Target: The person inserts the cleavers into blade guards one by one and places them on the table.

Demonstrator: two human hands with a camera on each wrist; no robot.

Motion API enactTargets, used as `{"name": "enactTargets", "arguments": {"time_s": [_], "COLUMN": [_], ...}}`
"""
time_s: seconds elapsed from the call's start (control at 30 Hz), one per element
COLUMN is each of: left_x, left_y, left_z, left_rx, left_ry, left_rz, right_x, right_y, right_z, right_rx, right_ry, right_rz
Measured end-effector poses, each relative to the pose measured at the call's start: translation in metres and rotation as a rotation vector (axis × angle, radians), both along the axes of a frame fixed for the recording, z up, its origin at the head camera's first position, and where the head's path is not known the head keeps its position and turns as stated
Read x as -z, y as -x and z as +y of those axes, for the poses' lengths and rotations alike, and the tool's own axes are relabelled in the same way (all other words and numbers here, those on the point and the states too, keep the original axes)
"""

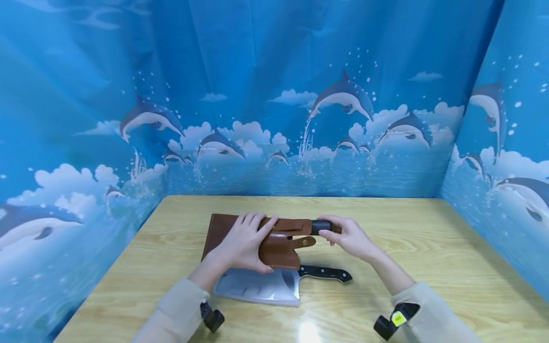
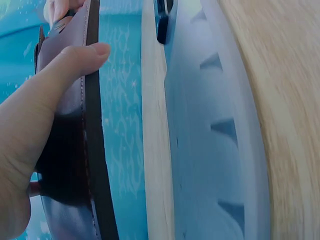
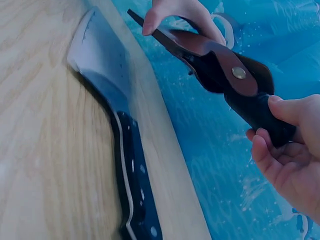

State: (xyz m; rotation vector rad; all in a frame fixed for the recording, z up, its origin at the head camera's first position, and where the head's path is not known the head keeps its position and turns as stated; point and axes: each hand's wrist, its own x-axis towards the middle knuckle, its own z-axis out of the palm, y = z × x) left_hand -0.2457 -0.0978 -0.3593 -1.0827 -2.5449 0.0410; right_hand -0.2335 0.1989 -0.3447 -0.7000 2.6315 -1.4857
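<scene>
My left hand (image 1: 244,243) spans a brown leather knife sheath (image 1: 280,250), gripping it with the fingers over the far side and the thumb at the near edge. A dark handle (image 1: 321,227) sticks out of the sheath's right end; the blade is hidden inside. My right hand (image 1: 349,237) holds this handle, thumb and fingers around its end, as the right wrist view shows. A loose strap with a brass snap (image 3: 238,73) hangs beside the handle. Nearer me lies a cleaver with a broad steel blade (image 1: 261,286) and a black riveted handle (image 1: 324,272), untouched.
The light wood table (image 1: 411,224) carries these things near its middle. A blue curtain (image 1: 274,95) printed with dolphins and clouds closes off the back and both sides. Small black cameras (image 1: 212,318) sit on both wrists.
</scene>
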Motion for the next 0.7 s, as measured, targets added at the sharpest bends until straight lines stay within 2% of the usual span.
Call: {"name": "enactTargets", "arguments": {"time_s": [0.4,0.7], "left_x": [-0.0059,-0.0003], "left_y": [-0.0062,-0.0003], "left_z": [0.0069,0.008], "left_rx": [0.012,0.001], "left_ry": [-0.041,-0.025], "left_rz": [-0.003,-0.04], "right_x": [-0.0097,-0.0004], "right_y": [-0.0021,0.0063], "right_z": [-0.0053,-0.0062], "right_rx": [-0.013,-0.024], "right_ry": [0.013,-0.002], "right_rz": [-0.007,-0.016]}}
